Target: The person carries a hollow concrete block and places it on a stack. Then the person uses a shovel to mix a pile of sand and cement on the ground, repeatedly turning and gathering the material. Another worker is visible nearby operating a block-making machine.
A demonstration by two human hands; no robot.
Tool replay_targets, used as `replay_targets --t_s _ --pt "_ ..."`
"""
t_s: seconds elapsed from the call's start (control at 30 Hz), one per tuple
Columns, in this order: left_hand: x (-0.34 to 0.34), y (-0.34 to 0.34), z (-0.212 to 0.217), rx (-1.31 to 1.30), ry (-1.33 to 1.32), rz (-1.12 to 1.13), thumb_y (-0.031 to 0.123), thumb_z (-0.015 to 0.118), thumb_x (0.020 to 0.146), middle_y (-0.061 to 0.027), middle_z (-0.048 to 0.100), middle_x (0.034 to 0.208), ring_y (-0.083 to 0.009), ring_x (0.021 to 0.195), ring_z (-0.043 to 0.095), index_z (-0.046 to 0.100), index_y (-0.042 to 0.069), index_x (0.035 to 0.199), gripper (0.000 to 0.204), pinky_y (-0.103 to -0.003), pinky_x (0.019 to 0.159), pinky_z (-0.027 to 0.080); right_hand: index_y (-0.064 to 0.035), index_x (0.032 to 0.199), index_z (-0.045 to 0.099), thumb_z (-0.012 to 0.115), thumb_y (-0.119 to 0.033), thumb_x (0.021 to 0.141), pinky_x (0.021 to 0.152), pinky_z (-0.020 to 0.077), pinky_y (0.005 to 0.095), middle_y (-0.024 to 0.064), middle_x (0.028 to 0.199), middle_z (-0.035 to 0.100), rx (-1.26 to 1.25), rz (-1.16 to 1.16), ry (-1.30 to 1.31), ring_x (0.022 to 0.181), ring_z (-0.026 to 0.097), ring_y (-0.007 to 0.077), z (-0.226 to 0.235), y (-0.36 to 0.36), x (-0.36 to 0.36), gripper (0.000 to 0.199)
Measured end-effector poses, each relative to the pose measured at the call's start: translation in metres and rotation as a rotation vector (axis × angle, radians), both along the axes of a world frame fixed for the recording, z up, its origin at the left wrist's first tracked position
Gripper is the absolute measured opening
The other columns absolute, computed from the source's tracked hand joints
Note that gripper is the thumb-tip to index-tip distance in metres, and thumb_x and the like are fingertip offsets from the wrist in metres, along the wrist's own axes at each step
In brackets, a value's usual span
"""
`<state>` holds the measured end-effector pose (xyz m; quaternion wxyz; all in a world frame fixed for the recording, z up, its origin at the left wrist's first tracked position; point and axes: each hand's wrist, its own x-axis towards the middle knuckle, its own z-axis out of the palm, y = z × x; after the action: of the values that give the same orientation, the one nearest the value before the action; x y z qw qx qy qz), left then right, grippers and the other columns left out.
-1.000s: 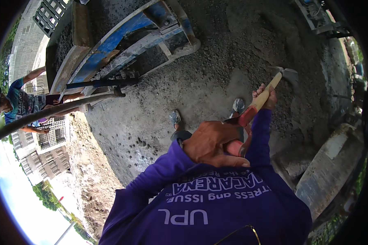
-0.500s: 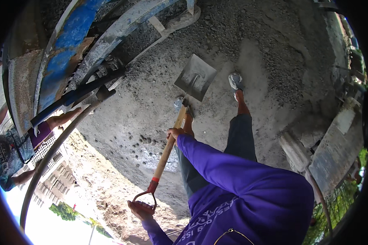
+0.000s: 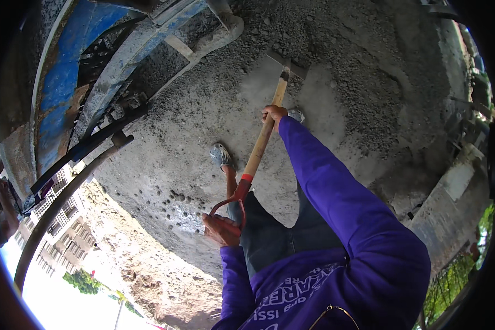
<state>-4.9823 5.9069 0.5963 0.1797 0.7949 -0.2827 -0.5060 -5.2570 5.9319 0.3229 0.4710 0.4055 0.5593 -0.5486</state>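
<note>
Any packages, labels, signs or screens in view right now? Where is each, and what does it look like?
No packages, signs or screens.
Shirt print: white lettering, upside down, on the purple shirt at the lower edge, below the left hand on the shovel grip.

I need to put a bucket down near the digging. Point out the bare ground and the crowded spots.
Bare ground: the smooth grey patch between the left shoe and the dark pipes. Crowded: the loose gravel heap around the shovel, where the right hand holds the shaft and the left hand the red handle, and the blue trough on the left.
</note>
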Motion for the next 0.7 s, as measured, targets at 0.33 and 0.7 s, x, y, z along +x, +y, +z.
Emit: replay_targets --t_s 0.33,0.7 --pt "0.07 0.004 0.042 -0.678 -0.379 -1.034 0.058 0.043 0.085 -0.0086 0.05 0.058 -0.0243 0.049 0.051 0.051 0.004 0.067 0.057 -0.035 0.047 0.04 -0.013 0.065 0.05 0.062 -0.014 0.074 0.051 0.0433 0.0381 0.0026 0.061 0.052 -0.413 -0.464 -0.061 0.048 0.053 0.0191 0.093 0.067 0.011 0.015" --pt "0.23 -0.206 -0.009 -0.19 0.088 -0.333 0.062 0.04 0.088 -0.0067 0.051 0.056 -0.0167 0.05 0.049 0.051 0.002 0.07 0.064 -0.033 0.051 0.042 -0.0099 0.079 0.052 0.067 -0.013 0.075 0.052 0.0435 0.0399 0.0039 0.065 0.048 -0.256 -0.476 0.117 0.05 0.049 0.0205 0.111 -0.106 0.17 0.016"
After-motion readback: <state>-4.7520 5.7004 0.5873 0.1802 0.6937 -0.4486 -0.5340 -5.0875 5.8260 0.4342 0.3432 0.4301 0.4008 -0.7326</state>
